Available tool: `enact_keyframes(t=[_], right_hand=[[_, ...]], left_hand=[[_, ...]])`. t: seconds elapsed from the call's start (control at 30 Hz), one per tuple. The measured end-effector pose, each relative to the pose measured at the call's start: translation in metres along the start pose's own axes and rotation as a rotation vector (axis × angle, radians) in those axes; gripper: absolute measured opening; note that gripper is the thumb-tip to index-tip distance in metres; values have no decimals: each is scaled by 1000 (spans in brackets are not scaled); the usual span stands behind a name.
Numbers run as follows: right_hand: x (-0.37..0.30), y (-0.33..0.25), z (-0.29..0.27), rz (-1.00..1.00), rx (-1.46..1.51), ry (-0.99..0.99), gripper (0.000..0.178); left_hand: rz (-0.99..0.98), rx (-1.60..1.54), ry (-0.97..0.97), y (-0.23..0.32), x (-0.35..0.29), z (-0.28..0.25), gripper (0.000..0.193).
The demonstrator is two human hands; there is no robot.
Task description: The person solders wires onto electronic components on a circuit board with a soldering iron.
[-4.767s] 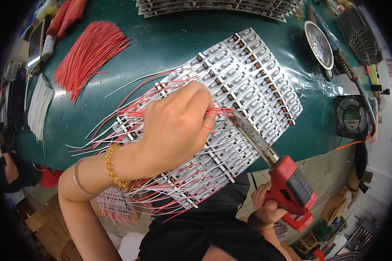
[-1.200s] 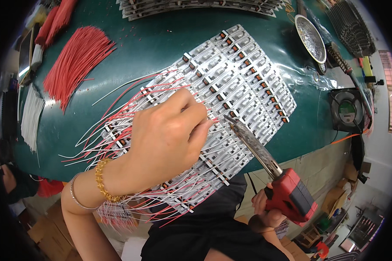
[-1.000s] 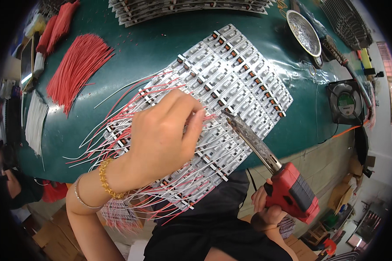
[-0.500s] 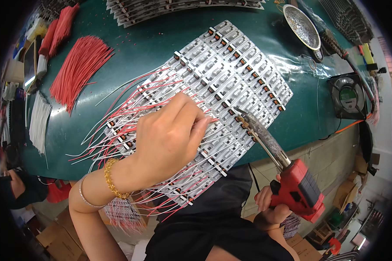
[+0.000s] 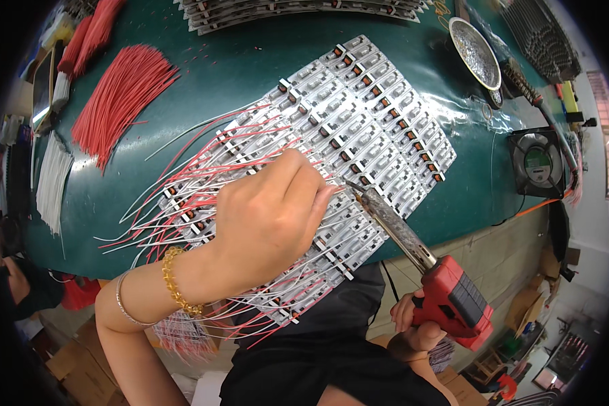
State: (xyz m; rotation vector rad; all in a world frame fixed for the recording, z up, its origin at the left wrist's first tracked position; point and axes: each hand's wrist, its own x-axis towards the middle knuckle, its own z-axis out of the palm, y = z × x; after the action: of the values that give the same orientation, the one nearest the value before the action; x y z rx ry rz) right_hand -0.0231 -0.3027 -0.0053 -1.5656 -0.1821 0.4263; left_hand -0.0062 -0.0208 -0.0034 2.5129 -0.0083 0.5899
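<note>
A panel of grey circuit boards (image 5: 386, 145) lies tilted across the front edge of the table, with rows of small components on it. Red and white wires (image 5: 183, 189) fan out from its left part. Over the panel's middle, my left hand (image 5: 271, 210) is closed in a pinch on a thin wire (image 5: 340, 189), whose end shows just past the fingertips. My right hand (image 5: 413, 325) grips a soldering iron (image 5: 457, 301) by its red and black handle. The iron's dark tip points up and left, at the boards close beside my left fingertips; whether it touches cannot be made out.
Loose red wires (image 5: 122, 101) and white wires (image 5: 53, 183) lie on the green table (image 5: 216, 71) at left. More boards (image 5: 298, 15) are stacked at the back. An oval metal dish (image 5: 476, 54) and a small fan (image 5: 538, 162) stand at right.
The soldering iron has moved left, its tip now nearer my left fingertips. My left hand stays pinched at about the same spot on the boards. The view has shifted slightly.
</note>
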Motion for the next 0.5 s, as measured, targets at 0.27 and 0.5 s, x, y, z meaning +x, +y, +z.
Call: enact_keyframes(t=[0.27,0.5], right_hand=[[0,4,-11,-18,-61,-75,70],[4,-12,6,-19,36,-33,74]], left_hand=[[-3,-17,1,3,1,-2,14],[27,44,-16,3,1,-2,18]])
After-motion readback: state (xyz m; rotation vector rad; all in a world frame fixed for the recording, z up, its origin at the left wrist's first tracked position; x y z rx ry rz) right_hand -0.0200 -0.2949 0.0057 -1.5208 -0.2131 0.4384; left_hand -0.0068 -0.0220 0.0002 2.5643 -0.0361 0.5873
